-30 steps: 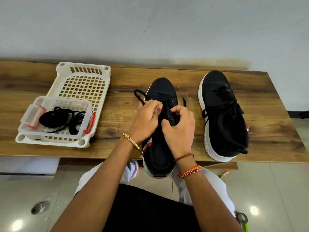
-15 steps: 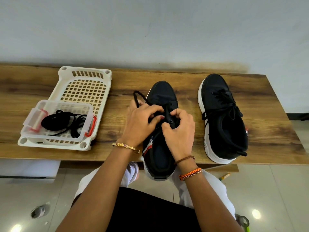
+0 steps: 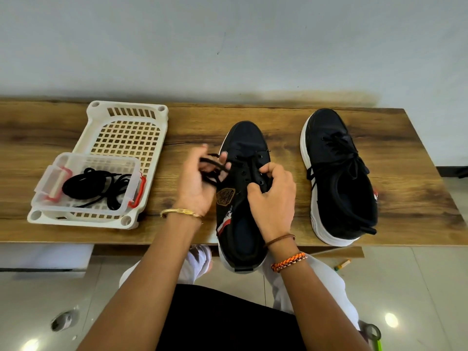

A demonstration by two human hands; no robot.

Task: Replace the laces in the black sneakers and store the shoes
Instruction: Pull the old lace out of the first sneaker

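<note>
A loose lace [image 3: 211,166] is held in the left hand [image 3: 196,182]; the sneaker [image 3: 243,193] tongue is pinched by the right hand [image 3: 274,196].

Object counts
2 sneakers [image 3: 243,198] [image 3: 339,173], 1 basket [image 3: 101,127], 1 clear box [image 3: 63,206], 2 hands [image 3: 197,183] [image 3: 273,196], 1 table [image 3: 417,198].

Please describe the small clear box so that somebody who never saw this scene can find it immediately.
On the wooden bench, look to the left end, where a white perforated basket lies. The clear box sits in its near part. Only it has red latches and a bundle of black laces inside.
</note>
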